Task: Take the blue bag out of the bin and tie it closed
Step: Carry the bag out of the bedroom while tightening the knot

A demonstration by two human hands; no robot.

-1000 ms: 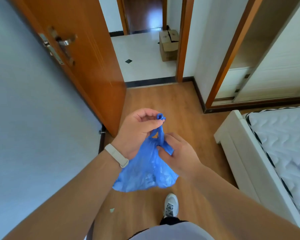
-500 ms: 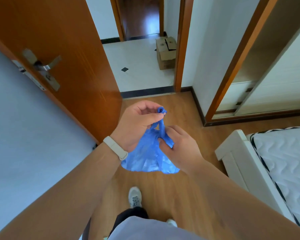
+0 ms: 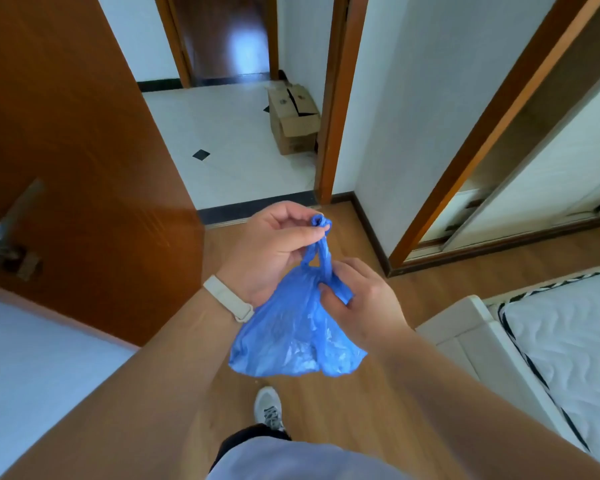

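We have stepped nearer the doorway, both hands unchanged: left hand (image 3: 274,251) pinching the twisted handles (image 3: 321,237), right hand (image 3: 364,299) closed round the neck of the light, limp, slippery blue bag (image 3: 291,341) hanging between them.

Two bare forearms reach forward from 7 and 5 o'clock. The left hand (image 3: 274,247), wrist banded, is curled with fingertips pinched at 12 o'clock. The right hand (image 3: 364,299) sits just below, fingers closed in a grip.
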